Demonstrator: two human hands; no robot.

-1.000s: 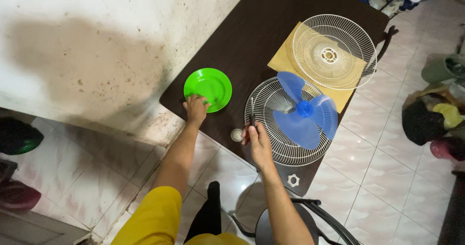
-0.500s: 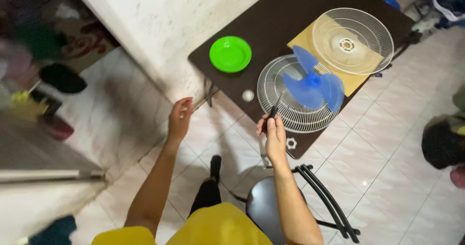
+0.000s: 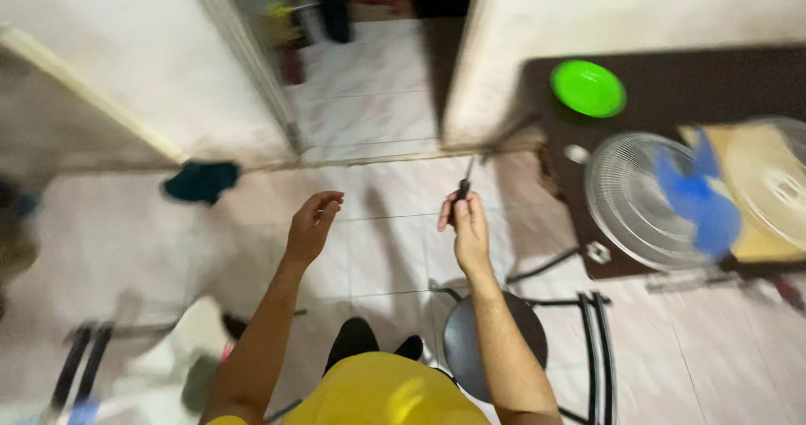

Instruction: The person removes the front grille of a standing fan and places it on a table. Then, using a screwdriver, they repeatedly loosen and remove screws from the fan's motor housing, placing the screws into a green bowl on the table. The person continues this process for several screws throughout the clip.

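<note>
My right hand (image 3: 468, 228) is closed around a screwdriver (image 3: 463, 187), its shaft pointing up, held over the tiled floor (image 3: 378, 223) left of the dark tabletop (image 3: 672, 81). My left hand (image 3: 312, 223) is loosely curled, half open, holding nothing. On the tabletop lie a fan grille (image 3: 630, 190), a blue blade (image 3: 697, 202) and a green plate (image 3: 588, 87).

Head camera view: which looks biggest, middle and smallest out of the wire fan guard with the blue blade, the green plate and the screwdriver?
1. Wire fan guard, clearly the largest.
2. Green plate.
3. Screwdriver, a thin tool held in the right hand.

The screwdriver's length may come near the plate's width, and blur makes that unsure.
</note>
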